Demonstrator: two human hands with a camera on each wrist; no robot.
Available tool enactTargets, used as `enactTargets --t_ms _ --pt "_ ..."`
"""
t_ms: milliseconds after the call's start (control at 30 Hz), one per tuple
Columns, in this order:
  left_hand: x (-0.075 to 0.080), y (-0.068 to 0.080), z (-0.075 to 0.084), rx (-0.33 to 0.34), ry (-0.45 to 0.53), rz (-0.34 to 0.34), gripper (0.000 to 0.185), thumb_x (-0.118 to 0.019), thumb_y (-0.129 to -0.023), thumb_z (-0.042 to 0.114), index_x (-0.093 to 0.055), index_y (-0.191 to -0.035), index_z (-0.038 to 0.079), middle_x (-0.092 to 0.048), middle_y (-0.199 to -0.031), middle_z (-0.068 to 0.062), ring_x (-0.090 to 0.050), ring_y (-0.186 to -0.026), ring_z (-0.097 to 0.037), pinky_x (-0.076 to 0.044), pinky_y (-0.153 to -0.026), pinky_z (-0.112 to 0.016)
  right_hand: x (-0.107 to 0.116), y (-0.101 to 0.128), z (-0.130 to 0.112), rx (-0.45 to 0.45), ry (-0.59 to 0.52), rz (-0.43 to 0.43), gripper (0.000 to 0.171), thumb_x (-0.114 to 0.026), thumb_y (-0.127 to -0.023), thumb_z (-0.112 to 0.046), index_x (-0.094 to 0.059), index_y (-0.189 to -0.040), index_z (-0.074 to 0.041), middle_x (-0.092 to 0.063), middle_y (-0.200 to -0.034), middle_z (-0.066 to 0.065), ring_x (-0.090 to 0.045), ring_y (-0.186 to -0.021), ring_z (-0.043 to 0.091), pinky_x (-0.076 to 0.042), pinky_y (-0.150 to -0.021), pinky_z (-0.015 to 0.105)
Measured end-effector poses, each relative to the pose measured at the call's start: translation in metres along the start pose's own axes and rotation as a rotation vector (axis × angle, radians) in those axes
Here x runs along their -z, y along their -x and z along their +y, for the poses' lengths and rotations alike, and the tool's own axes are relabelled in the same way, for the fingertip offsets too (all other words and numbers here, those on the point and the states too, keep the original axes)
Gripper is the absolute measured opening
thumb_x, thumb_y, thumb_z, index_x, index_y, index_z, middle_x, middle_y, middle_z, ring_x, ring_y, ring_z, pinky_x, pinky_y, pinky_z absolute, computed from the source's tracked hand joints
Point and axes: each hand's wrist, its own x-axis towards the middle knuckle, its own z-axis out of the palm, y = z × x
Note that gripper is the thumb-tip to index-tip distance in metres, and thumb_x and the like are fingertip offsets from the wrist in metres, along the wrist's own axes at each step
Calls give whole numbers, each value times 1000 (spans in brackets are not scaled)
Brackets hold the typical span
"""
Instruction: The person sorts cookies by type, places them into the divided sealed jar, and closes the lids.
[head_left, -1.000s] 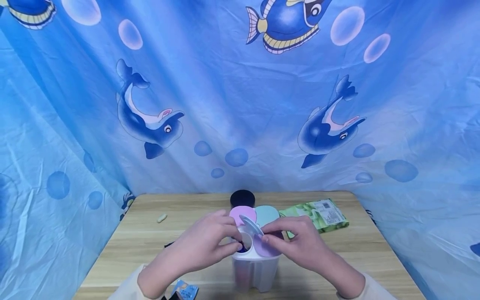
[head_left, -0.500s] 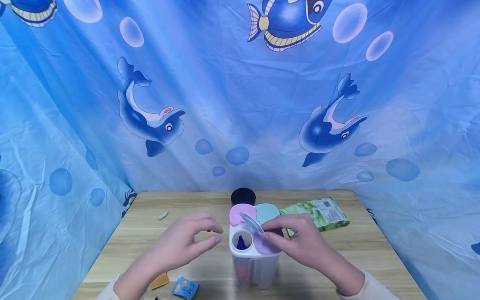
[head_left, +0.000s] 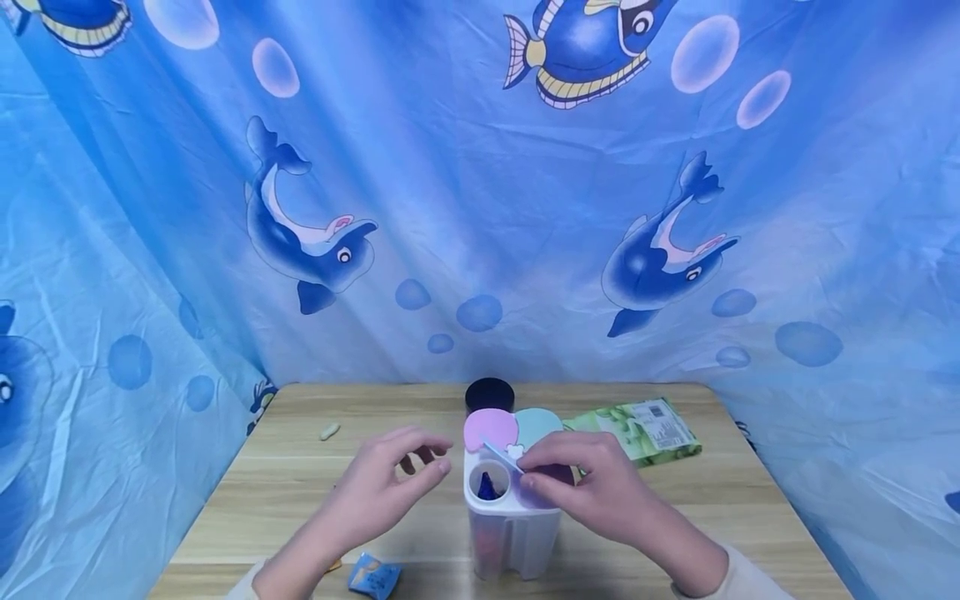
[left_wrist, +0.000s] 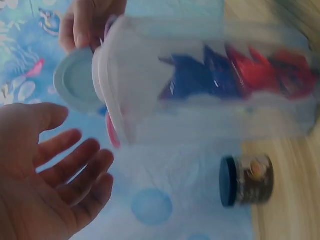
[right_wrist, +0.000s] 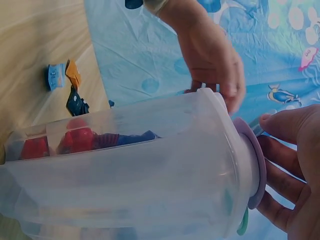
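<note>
A translucent plastic container (head_left: pixel 512 533) with several compartments stands on the wooden table (head_left: pixel 300 492), near its front. Pink (head_left: pixel 489 429), pale teal (head_left: pixel 536 425) and purple lids cover three compartments. The fourth, round opening (head_left: pixel 487 483) shows a dark blue wrapped piece inside. My right hand (head_left: pixel 592 487) pinches the raised light-blue lid flap (head_left: pixel 501 454) above that opening. My left hand (head_left: pixel 393 487) hovers just left of the container with relaxed fingers and holds nothing; its open palm (left_wrist: pixel 47 175) shows in the left wrist view. Red and blue wrapped pieces (right_wrist: pixel 75 142) lie inside the container.
A black-lidded jar (head_left: pixel 489 394) stands behind the container. A green packet (head_left: pixel 637 427) lies at the back right, and a small pale nut-like piece (head_left: pixel 328 431) at the back left. Blue and orange wrappers (head_left: pixel 373 575) lie near the front edge. A blue fish-print cloth (head_left: pixel 480 208) surrounds the table.
My left hand has drawn back from the container's opening to the left and holds nothing. My right hand still pinches the lid flap, which now tilts lower.
</note>
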Motion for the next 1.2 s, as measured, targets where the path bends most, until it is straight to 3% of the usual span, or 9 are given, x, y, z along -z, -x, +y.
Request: enactTargets --t_ms 133,300,600,800,967,1200 --pt "-8 -8 16 24 15 56 26 -75 -93 41 -73 -118 33 -71 -108 16 -64 -94 -4 -55 -77 -28 -1 0 0 -5 -16 -7 12 -80 -90 -11 -79 -99 -19 -77 -95 -8 -70 -83 3 -55 -69 17" --pt "-13 -16 30 54 24 44 38 -76 -88 55 -73 -116 30 -71 -106 19 -63 -95 -6 -54 -78 -30 -3 0 0 6 -40 -11 13 -80 -90 -9 -79 -99 -18 -77 -94 -6 -69 -80 3 -54 -67 17" --pt "-18 -22 35 84 22 54 31 -81 -83 56 -75 -101 32 -70 -95 20 -63 -90 -5 -54 -77 -29 -4 1 1 34 -42 -5 13 -79 -90 -9 -79 -100 -18 -77 -97 -4 -70 -86 5 -56 -73 20" --pt "-17 -17 30 63 42 24 25 -82 -83 50 -74 -101 34 -70 -102 21 -63 -92 -7 -54 -77 -30 1 10 5 -70 58 -9 19 -83 -88 -21 -79 -107 -23 -72 -117 -3 -68 -110 14 -57 -90 30" --pt "-17 -9 20 -5 37 9 24 -82 -85 47 -73 -106 38 -68 -110 24 -63 -98 -7 -53 -82 -31 9 18 16 -180 133 -2 35 -84 -87 -30 -74 -120 -24 -65 -134 -1 -61 -125 20 -54 -97 39" --pt "-18 0 6 -79 67 0 25 -83 -84 46 -73 -106 39 -66 -117 22 -64 -106 -5 -55 -90 -36 18 27 28 -335 72 -54 73 -87 -83 -37 -53 -147 -30 -53 -149 -8 -51 -137 18 -50 -102 57"
